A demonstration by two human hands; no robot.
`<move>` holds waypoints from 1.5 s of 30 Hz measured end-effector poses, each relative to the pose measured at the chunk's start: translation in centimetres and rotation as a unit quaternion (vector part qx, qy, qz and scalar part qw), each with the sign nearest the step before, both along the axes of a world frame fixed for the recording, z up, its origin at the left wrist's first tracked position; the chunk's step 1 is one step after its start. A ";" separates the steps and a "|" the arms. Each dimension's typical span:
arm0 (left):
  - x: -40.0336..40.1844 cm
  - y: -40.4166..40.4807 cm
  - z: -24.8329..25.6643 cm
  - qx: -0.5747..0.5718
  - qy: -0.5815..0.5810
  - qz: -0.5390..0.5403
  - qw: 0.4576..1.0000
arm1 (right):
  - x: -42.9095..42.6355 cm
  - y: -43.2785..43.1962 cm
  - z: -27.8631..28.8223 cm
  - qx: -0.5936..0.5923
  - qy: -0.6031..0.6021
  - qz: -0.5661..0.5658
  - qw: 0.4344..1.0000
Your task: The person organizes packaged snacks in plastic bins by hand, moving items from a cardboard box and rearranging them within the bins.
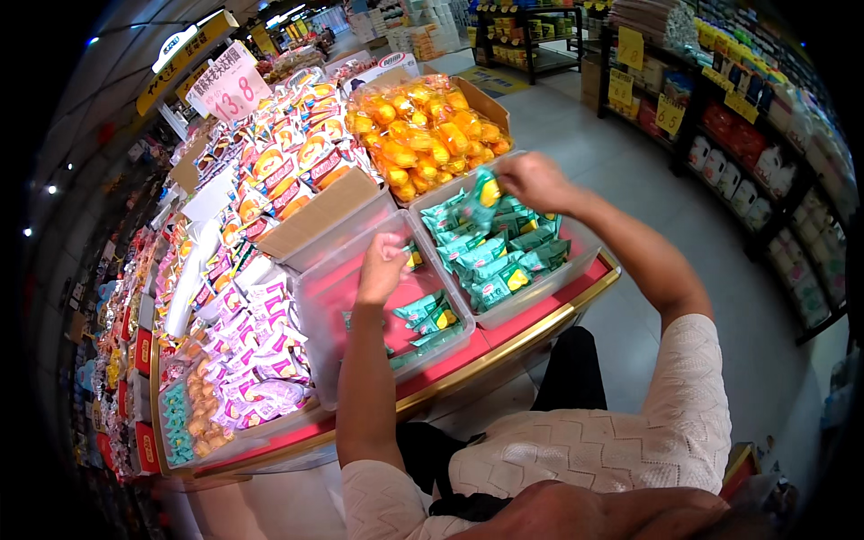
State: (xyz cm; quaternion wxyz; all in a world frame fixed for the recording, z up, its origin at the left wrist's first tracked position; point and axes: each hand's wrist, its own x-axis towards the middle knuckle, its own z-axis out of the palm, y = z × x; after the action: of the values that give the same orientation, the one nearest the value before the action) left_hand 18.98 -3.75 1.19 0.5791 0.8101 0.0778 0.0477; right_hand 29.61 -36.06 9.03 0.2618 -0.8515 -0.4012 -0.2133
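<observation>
My right hand (pixel 534 181) grips a green snack packet (pixel 484 196) with a yellow picture, held up over a clear plastic bin (pixel 586 253) holding many similar green packets (pixel 482 253). My left hand (pixel 383 266) is above the neighbouring clear bin (pixel 317 290), its fingers curled beside a green packet (pixel 413 256); whether it touches or holds anything cannot be told. In that bin several green packets (pixel 432 314) lie near the front wall and right side, and its red base shows between them. My left forearm hides part of the bin.
Orange-yellow wrapped snacks (pixel 425 128) fill a box behind the right bin. Red-white packets (pixel 277 162) and purple packets (pixel 263 358) are heaped to the left. The display table has a gold edge (pixel 499 354). Black shelves (pixel 682 145) stand across the aisle on the right.
</observation>
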 end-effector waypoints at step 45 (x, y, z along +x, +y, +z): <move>-1.7 -0.3 2.9 -0.315 -0.034 -0.231 0.920 | -6.3 4.0 0.1 0.007 0.206 0.137 0.969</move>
State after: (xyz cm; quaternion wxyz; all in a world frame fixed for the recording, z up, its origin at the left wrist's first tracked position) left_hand 17.32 -4.03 4.11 0.8017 0.5790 -0.1205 -0.0866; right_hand 23.35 -32.04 9.16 0.3713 -0.8121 -0.4502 0.0013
